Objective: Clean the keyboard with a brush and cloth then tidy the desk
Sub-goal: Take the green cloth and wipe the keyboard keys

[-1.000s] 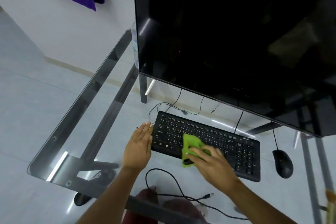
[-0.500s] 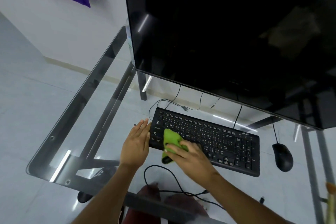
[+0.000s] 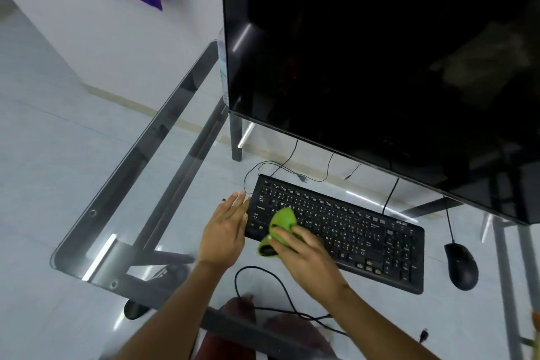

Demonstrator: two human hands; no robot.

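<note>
Right hand (image 3: 304, 254) presses a green cloth (image 3: 280, 223) on the keyboard's (image 3: 350, 228) left end; keys stretch rightward; flat left hand (image 3: 226, 231) steadies its edge.

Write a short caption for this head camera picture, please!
Right hand wipes black keyboard with green cloth; left hand steadies it.

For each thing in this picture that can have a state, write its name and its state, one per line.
Monitor: screen dark.
Keyboard: flat on the glass desk, being wiped.
Cloth: bunched, pressed on the keyboard's left end.
Right hand: holds the cloth.
Left hand: flat, fingers straight, against the keyboard's left edge.
Mouse: untouched, right of the keyboard.
</note>
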